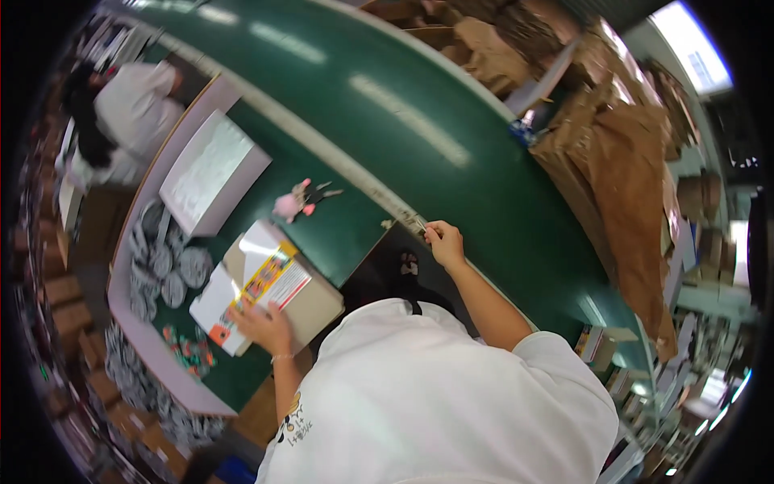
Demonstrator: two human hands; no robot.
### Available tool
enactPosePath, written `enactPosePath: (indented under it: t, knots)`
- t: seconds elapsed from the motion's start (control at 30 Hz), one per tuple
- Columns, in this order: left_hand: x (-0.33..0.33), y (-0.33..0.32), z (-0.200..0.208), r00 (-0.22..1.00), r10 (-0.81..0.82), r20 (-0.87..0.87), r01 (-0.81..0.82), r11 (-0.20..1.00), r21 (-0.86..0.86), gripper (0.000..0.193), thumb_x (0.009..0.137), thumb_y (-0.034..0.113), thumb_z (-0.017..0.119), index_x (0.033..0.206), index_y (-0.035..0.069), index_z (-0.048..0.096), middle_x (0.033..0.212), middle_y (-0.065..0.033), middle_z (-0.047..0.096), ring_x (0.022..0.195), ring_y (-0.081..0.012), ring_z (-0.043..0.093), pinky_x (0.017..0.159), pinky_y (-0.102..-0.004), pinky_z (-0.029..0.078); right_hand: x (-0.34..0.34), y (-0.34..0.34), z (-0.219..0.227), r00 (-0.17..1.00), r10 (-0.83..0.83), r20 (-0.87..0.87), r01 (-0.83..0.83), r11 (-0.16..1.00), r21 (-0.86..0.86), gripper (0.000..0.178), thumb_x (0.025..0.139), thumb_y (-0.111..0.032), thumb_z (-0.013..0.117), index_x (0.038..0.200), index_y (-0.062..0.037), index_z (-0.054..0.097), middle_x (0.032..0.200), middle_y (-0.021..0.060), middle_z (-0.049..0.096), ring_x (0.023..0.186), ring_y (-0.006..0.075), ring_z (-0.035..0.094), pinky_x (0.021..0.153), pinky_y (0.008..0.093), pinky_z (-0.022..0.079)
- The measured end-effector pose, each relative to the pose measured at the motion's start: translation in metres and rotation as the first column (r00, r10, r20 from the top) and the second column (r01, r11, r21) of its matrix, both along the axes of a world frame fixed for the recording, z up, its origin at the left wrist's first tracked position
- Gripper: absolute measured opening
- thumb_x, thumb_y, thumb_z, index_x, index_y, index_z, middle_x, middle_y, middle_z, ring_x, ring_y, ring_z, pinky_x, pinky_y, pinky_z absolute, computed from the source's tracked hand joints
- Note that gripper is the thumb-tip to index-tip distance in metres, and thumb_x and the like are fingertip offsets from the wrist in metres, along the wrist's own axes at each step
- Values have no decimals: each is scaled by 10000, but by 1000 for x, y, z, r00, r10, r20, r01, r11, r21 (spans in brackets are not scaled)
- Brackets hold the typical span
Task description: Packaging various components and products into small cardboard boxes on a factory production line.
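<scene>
My left hand (264,327) lies with fingers spread on a stack of flat cardboard boxes (310,302), over a white, yellow and orange printed panel (270,274). Out to the right, my right hand (445,242) is closed, its fingertips pinched together at the pale edge rail (355,173) of the conveyor. Whatever is in that pinch, if anything, is too small to make out. Beyond the stack, a small pink object (286,208) sits on the green tabletop (326,250) beside a dark, slim item that I cannot identify.
A white box (214,169) and grey coiled bundles (165,266) stand along the table's left side wall. Small orange and green pieces (189,351) lie nearer. The green conveyor belt (403,105) runs past; crumpled brown paper (613,161) is beyond it. Another person (137,109) is at far left.
</scene>
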State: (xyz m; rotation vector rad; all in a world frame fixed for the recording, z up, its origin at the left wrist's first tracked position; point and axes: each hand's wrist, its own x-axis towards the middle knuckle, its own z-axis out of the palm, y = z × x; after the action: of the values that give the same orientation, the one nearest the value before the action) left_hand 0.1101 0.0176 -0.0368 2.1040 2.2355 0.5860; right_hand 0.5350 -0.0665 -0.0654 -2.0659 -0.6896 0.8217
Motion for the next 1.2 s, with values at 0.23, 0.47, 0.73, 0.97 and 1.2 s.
enactPosePath:
  t: [0.23, 0.47, 0.73, 0.97, 1.2]
  knots:
    - [46, 17, -2, 1000, 12, 2, -12, 1000, 7, 560, 816, 310, 680, 1279, 45, 508, 1458, -252, 356, 1347, -418, 335, 1087, -546, 246, 85, -57, -4, 943, -332, 19, 333, 943, -13, 147, 907, -120, 622, 993, -16, 681, 898, 104, 695, 787, 168, 658, 716, 298, 523]
    - [147, 15, 29, 973, -226, 34, 228, 973, -49, 414, 809, 235, 673, 1173, 60, 579, 1429, -214, 417, 1343, -396, 356, 1082, -535, 251, 197, -22, -8, 806, -397, 440, 279, 909, 309, 166, 886, -132, 639, 1023, -47, 679, 1023, 117, 681, 881, 270, 676, 776, 354, 535]
    - [144, -8, 46, 983, -170, 75, 177, 980, -90, 288, 805, 183, 655, 1068, 72, 622, 1319, -184, 531, 1270, -382, 446, 1056, -504, 289, 295, 105, 40, 884, -219, 412, 360, 882, -303, 681, 821, -262, 672, 1410, -114, 364, 1424, 289, 344, 1191, 434, 527, 989, 457, 453]
    - [102, -41, 53, 994, -30, 108, 32, 999, -17, 232, 795, 169, 661, 1002, 65, 639, 1095, -175, 626, 1099, -377, 544, 955, -470, 377, 338, 101, -3, 887, -182, 424, 376, 817, -437, 593, 874, -472, 538, 1293, -53, 522, 1326, 264, 522, 1211, 430, 522, 994, 503, 432]
    - [55, -39, 46, 956, 223, 190, -246, 963, 111, 175, 818, 132, 658, 965, 42, 623, 950, -144, 624, 950, -348, 563, 848, -443, 440, 298, 66, -32, 897, -382, -221, 400, 916, 41, 217, 960, -283, 583, 901, -75, 605, 669, 28, 545, 527, 136, 506, 461, 261, 423]
